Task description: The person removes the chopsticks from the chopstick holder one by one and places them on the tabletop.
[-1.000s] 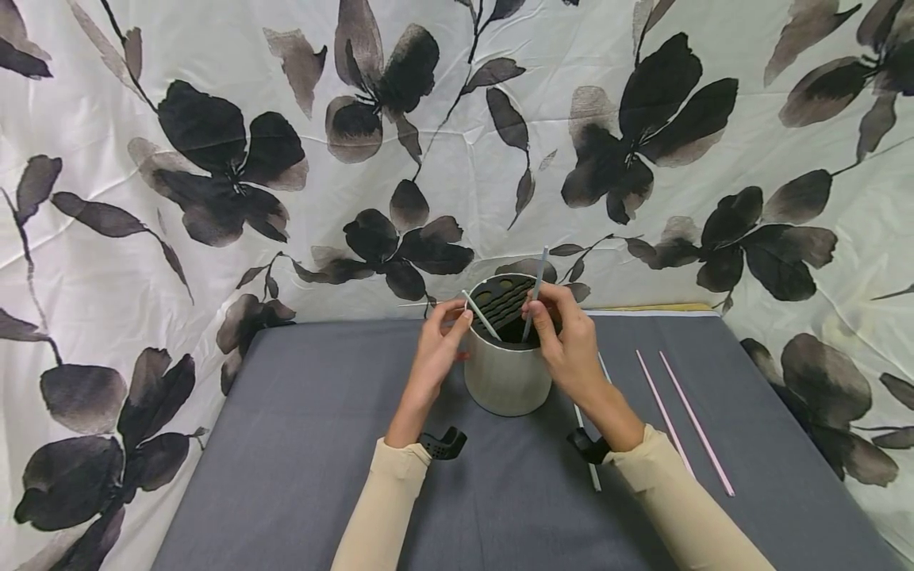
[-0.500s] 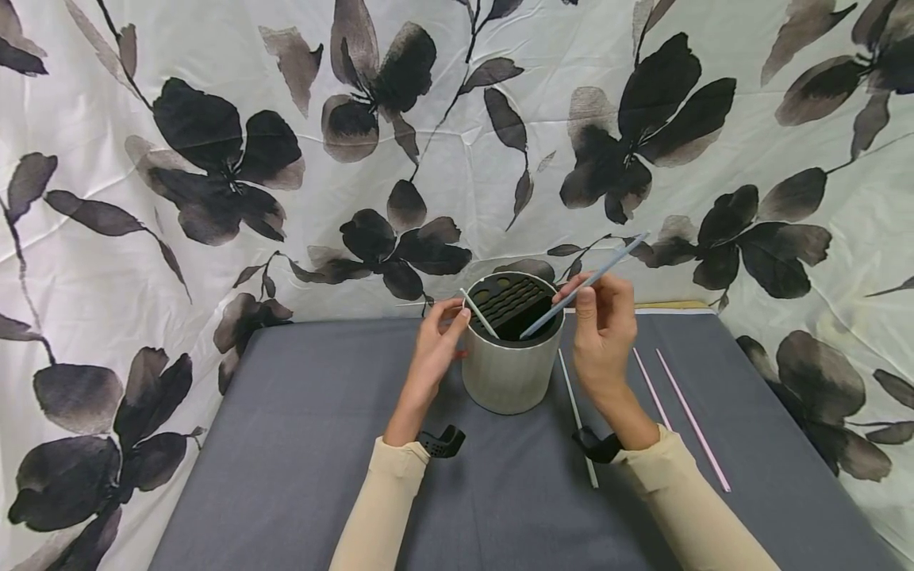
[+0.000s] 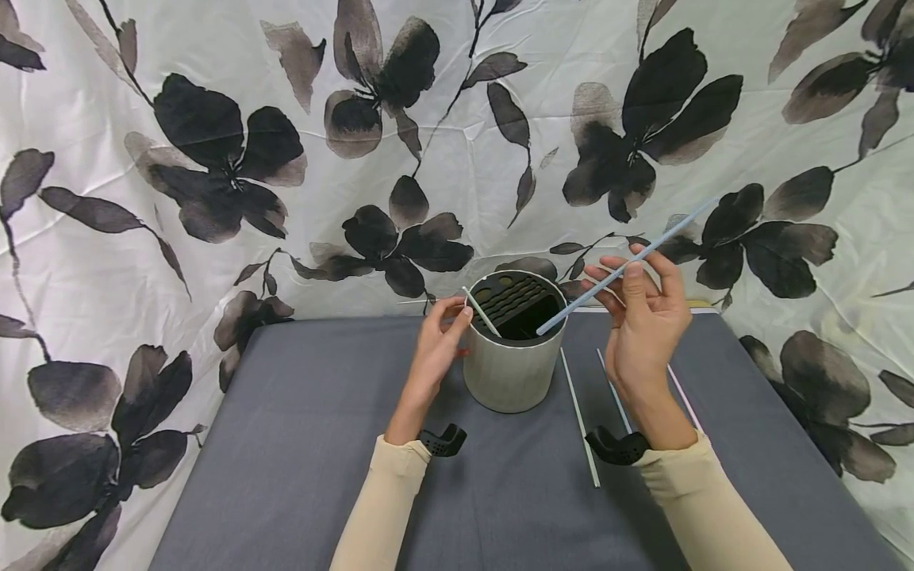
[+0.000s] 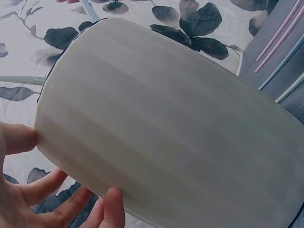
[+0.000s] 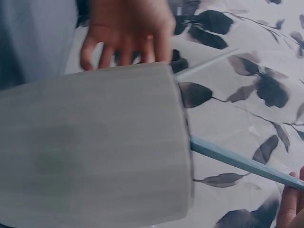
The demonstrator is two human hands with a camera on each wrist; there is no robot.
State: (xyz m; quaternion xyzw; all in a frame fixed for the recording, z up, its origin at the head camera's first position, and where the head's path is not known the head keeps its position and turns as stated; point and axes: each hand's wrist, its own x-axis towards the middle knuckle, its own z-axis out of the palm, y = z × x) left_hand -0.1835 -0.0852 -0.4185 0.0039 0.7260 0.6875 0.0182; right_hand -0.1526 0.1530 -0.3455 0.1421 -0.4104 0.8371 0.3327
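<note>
An off-white round utensil holder [image 3: 508,381] with a dark slotted insert [image 3: 516,295] stands near the table's back edge. My left hand [image 3: 437,337] holds its left side, thumb at the rim and fingers against the wall in the left wrist view. A pale green chopstick [image 3: 482,312] leans out of the opening beside that thumb. To the right, my right hand [image 3: 646,321] pinches a light blue chopstick [image 3: 596,287] between thumb and fingers. It slants up to the right, its lower end at the holder's right rim; whether that tip is inside, I cannot tell.
On the grey table [image 3: 321,412], right of the holder, lie a pale green chopstick [image 3: 581,424], a blue one [image 3: 612,388] partly behind my right wrist, and two pink chopsticks [image 4: 280,40]. A flower-patterned cloth [image 3: 500,182] hangs behind the table.
My right hand has moved right, swinging the blue chopstick from nearly upright in the opening to a low slant, with more of it showing. The left hand has stayed on the holder.
</note>
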